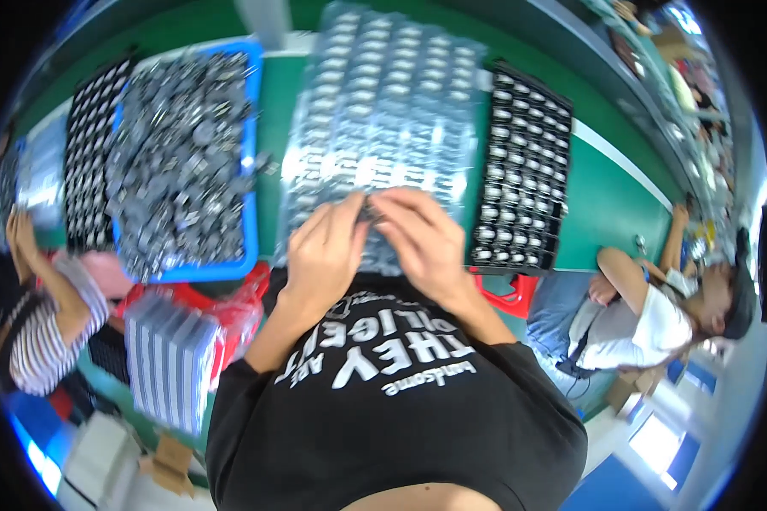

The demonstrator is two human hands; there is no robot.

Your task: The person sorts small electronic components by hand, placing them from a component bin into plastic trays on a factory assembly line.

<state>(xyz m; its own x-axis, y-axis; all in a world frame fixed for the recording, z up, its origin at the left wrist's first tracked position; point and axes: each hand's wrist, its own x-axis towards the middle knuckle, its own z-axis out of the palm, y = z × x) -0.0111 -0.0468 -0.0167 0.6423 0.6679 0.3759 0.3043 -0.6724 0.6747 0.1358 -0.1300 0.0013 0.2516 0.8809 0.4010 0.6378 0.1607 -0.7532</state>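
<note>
My left hand [325,251] and my right hand [422,243] meet in front of my chest. Between their fingertips they pinch a small dark part [370,211], mostly covered by the fingers, so its exact kind is unclear. Beneath and beyond them lies a clear plastic blister tray [388,94] with rows of small shiny metal parts in its pockets. A blue bin [251,153] on the left is heaped with loose grey and black parts [183,162]. Right of the blister tray stands a black tray [562,175] filled with rows of small black-and-silver parts.
The green table [609,217] carries another black tray [89,162] at far left. Nearer me on the left are a stack of clear trays [166,358] and a red plastic bag [239,315]. A red stool [511,296] is at right. Co-workers sit on both sides.
</note>
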